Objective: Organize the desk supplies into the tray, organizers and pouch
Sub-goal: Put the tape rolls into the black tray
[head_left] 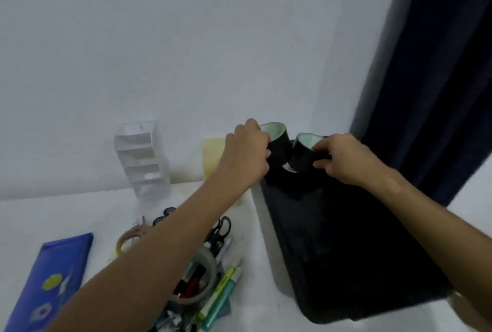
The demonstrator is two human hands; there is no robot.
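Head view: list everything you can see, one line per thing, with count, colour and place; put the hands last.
black tape rolls: two, black with pale green inner cores, held over the far end of the tray
tray: one, black, right side of the desk
clear organizer: one, transparent, tiered, standing at the back against the wall
yellow pad: one, pale yellow, behind the left forearm by the wall
scissors: at least two pairs, black handles, mid-desk
tan tape roll: one, left of the forearm
clear tape roll: one, on the pen pile
pens and markers: several, green and teal, front centre
pouch: one, blue, front left
left hand: grips one black roll
right hand: grips the other
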